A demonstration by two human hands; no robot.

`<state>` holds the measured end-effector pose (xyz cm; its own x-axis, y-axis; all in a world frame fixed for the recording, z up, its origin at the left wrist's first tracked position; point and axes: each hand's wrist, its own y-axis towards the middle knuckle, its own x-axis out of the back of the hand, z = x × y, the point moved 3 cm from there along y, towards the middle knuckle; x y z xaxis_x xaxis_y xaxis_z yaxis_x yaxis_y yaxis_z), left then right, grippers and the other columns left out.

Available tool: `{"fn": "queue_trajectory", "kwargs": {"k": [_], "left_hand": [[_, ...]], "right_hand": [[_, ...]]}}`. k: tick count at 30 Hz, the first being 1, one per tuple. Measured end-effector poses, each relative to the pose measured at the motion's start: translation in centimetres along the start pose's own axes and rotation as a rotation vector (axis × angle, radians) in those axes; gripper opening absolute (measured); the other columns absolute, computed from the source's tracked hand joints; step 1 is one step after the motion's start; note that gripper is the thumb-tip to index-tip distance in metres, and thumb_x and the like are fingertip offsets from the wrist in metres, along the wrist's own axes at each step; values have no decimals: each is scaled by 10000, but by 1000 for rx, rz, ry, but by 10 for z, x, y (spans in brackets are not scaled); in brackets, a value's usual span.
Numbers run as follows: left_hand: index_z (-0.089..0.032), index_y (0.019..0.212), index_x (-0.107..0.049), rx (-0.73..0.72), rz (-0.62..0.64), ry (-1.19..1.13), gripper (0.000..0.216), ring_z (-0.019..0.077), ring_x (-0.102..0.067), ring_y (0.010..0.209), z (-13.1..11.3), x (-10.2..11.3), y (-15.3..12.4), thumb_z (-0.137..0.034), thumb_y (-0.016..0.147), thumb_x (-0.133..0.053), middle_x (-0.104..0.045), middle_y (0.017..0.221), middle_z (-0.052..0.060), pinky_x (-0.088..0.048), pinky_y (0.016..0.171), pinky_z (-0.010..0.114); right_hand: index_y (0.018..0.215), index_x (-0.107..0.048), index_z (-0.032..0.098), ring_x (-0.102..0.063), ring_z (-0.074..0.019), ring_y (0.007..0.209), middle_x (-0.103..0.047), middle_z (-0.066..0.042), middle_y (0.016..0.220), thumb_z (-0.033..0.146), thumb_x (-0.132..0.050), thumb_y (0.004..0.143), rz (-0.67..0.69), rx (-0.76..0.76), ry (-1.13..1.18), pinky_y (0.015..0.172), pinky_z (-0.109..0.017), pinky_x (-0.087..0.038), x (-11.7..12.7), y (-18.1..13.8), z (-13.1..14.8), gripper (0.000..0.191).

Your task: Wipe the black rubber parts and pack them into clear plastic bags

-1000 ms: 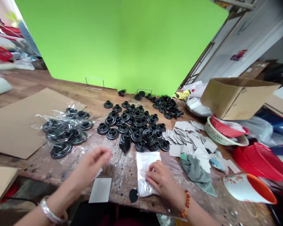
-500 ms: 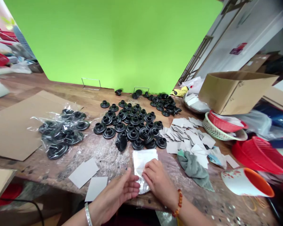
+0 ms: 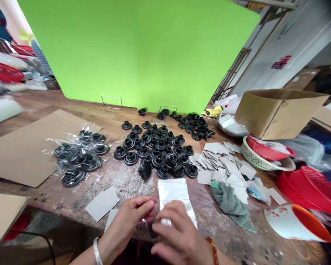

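Observation:
My left hand (image 3: 136,213) is closed, its thumb and forefinger pinched on what looks like the edge of a clear plastic bag (image 3: 146,223). My right hand (image 3: 179,233), a little blurred, is beside it with fingers apart, over the lower end of a stack of clear plastic bags (image 3: 172,189). Just beyond the stack stand many black round flanged parts (image 3: 158,160), mostly with the hub up; one part (image 3: 145,171) is tipped on its side. Pale card squares (image 3: 102,203) lie left of my left hand.
Bagged black parts (image 3: 81,156) rest partly on a cardboard sheet (image 3: 35,147) at left. On the right are loose cards (image 3: 223,163), a grey cloth (image 3: 231,206), a white-orange container (image 3: 284,221), baskets (image 3: 267,162) and a carton (image 3: 264,117). A green panel (image 3: 138,51) stands behind.
My left hand has gone from open fingers to a pinch. The right hand has lifted off the bag stack and moved nearer me. The view has shifted slightly.

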<state>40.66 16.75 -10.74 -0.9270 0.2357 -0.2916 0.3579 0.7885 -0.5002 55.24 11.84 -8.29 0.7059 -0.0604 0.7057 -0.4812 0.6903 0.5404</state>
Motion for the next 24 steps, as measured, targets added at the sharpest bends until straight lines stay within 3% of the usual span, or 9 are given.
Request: {"fn": "queue_trajectory", "kwargs": {"k": [3, 6, 8, 12, 15, 17, 19, 21, 24], "left_hand": [[-164, 772, -732, -146, -41, 205, 222, 129, -498, 597, -14, 10, -9, -373, 695, -726, -605, 602, -14, -386, 615, 235], [-173, 681, -676, -264, -87, 313, 223, 127, -466, 587, -22, 18, -18, -391, 702, -716, -580, 602, -16, -366, 581, 228], [-179, 634, -585, -309, -146, 301, 289, 119, -421, 577, -23, 24, -22, -432, 720, -697, -516, 576, -31, -343, 560, 219], [-186, 599, -458, -357, -165, 320, 378, 119, -376, 599, -25, 32, -26, -469, 781, -632, -413, 590, -41, -331, 570, 215], [-184, 607, -427, -391, -127, 232, 370, 140, -462, 738, -31, 40, -27, -425, 786, -643, -522, 756, -7, -378, 686, 225], [-188, 610, -385, -349, -97, 141, 391, 139, -473, 752, -33, 46, -28, -401, 763, -676, -543, 776, -8, -380, 701, 227], [-192, 659, -428, -263, -31, 110, 358, 131, -467, 714, -34, 53, -30, -395, 731, -715, -527, 720, -24, -371, 683, 224], [-190, 779, -523, -157, 88, 121, 298, 125, -468, 705, -33, 59, -32, -390, 717, -735, -528, 725, -26, -366, 677, 219], [-171, 805, -571, -18, 215, 147, 251, 95, -404, 632, -32, 69, -38, -396, 781, -680, -480, 696, -34, -333, 600, 194]], "right_hand": [[1261, -527, 237, -478, -265, 1160, -552, -114, 1263, 293, -655, 828, -69, -379, 253, 989, -438, -372, 8, 13, -18, 455], [1029, -648, 187, -600, -195, 855, -671, -57, 930, 332, -654, 818, 30, -644, 674, 775, -311, -473, -6, 25, -27, 256], [764, -648, 154, -537, -135, 618, -610, -6, 657, 372, -613, 844, 58, -737, 787, 590, -241, -424, -19, 33, -27, 234], [595, -563, 155, -422, -101, 549, -473, 22, 551, 404, -469, 930, 22, -659, 611, 542, -229, -323, -32, 49, -18, 428], [687, -636, 163, -494, -134, 704, -550, -16, 709, 357, -506, 918, -71, -535, 513, 655, -245, -359, -30, 63, -12, 328], [702, -651, 161, -512, -144, 771, -579, -38, 818, 366, -601, 859, -110, -547, 646, 690, -244, -371, -31, 69, -14, 263], [605, -592, 150, -493, -123, 689, -571, -31, 759, 428, -633, 824, -47, -652, 921, 642, -234, -364, -40, 70, -19, 356], [541, -513, 152, -419, -93, 555, -515, 0, 617, 505, -620, 811, 104, -790, 1169, 559, -225, -324, -52, 67, -23, 458], [530, -485, 155, -308, -69, 459, -419, 40, 505, 577, -585, 809, 271, -872, 1189, 486, -220, -249, -64, 66, -31, 515]]}}
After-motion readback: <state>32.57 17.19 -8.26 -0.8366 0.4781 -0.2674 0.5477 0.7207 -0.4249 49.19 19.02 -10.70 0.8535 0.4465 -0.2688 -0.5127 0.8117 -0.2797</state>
